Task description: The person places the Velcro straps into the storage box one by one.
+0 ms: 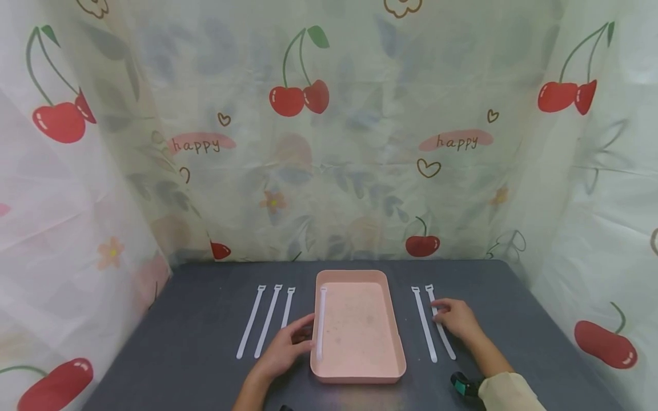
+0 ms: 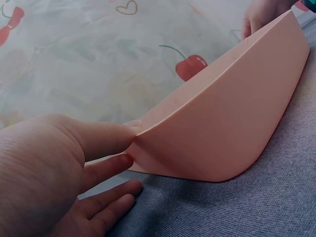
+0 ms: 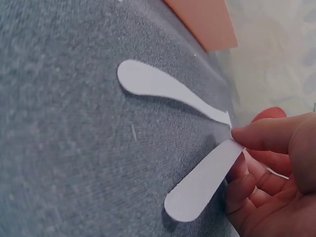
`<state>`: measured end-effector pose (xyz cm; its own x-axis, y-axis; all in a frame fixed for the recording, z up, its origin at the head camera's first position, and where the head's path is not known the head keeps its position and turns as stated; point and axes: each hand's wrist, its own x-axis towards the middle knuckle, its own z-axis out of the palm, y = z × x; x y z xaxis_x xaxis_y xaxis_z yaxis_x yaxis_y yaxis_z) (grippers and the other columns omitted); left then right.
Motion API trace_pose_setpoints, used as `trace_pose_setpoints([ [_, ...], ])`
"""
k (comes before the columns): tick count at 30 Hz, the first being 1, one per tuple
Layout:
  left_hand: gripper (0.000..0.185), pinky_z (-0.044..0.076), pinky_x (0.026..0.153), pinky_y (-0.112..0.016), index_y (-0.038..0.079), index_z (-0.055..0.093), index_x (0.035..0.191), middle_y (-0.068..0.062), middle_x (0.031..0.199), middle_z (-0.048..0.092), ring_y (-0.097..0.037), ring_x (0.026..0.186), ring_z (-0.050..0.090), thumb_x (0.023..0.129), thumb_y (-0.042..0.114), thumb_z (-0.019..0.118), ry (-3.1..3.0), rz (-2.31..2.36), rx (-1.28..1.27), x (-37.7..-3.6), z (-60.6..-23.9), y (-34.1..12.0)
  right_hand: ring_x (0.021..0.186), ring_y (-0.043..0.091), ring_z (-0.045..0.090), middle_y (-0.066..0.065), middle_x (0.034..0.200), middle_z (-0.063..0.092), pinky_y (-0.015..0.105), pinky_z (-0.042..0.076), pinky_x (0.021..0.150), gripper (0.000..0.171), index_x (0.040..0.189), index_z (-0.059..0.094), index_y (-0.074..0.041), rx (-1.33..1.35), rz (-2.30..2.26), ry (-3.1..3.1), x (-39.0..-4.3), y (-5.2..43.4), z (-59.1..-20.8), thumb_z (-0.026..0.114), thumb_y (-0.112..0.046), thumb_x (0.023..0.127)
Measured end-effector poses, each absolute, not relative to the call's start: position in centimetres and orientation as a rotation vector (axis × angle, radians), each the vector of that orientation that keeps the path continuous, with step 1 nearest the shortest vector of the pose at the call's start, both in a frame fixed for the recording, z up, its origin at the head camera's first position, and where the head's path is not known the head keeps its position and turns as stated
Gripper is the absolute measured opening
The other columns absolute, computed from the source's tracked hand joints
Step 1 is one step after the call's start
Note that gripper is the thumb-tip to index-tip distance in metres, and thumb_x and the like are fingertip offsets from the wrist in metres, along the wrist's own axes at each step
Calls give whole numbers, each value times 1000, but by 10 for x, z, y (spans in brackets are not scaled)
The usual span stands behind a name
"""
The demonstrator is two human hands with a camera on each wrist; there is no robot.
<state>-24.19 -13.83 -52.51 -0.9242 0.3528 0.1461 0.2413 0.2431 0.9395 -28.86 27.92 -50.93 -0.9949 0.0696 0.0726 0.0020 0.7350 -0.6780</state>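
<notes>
A pale cloth point(image 1: 354, 131) makes the wall at the back and on both sides; it is printed with red cherries, flowers, hearts and the word "happy". Before it stands a dark grey table point(image 1: 200, 325). Near the middle of this table lies a pink tray point(image 1: 362, 331), which is rectangular, with rounded corners and a low wall.

The two hands are apart from each other, one on each side of the tray. The left hand point(image 1: 285, 345) holds the tray by its left wall: the thumb lies over the rim, and a finger touches the wall from outside. The right hand point(image 1: 457, 319) pinches the outer right strap point(image 1: 446, 339) between thumb and fingers; I cannot tell if this strap is raised from the table.

All the straps are white and narrow, with a slotted head at the far end. The inner right strap point(image 1: 425, 328) lies on the table, between the tray and the right hand. One strap point(image 1: 322, 325) is inside the tray, along its left wall. On the left side of the table are three more, nearly parallel: the first strap point(image 1: 251, 322), the second strap point(image 1: 268, 321) and the third strap point(image 1: 288, 305), whose near end is hidden by the left hand. At the right wrist shows a small black band point(image 1: 465, 385) with a green part.
</notes>
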Motion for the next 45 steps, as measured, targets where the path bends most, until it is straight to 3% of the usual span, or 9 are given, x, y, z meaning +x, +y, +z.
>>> trace_pose_setpoints([
  [13,58,42,99,-53,-3,46,142,-23,137,51,-38,117,55,88,6,67,2372,1813,567,-242,-525,-137,82,28,63,18,93,67,42,52,69,34,115,64,8,-59,1210,-2781,-291,273,-497,69,0,82],
  [17,56,39,99,-58,-8,44,140,-29,137,49,-43,117,53,88,1,65,2348,1824,561,-232,-506,-135,82,28,63,17,93,67,44,52,70,34,116,64,8,-39,1201,-2767,-293,271,-493,69,0,84],
  [21,55,37,99,-60,-10,45,139,-31,136,48,-47,117,52,88,-1,64,2340,1827,555,-224,-490,-133,83,28,63,17,93,67,43,53,70,35,119,63,8,-34,1204,-2742,-293,267,-490,68,1,85],
  [30,57,38,100,-59,-8,44,141,-28,138,49,-43,117,52,88,0,64,2368,1814,547,-235,-512,-133,89,30,60,17,102,64,41,52,74,40,127,60,3,-100,1295,-2709,-294,255,-473,66,-4,89],
  [45,56,40,96,-60,-12,44,138,-32,135,48,-46,115,53,87,-2,64,2369,1829,584,-222,-493,-133,80,21,58,17,103,62,30,49,63,42,129,58,3,-49,1501,-2640,-293,228,-445,67,-3,88],
])
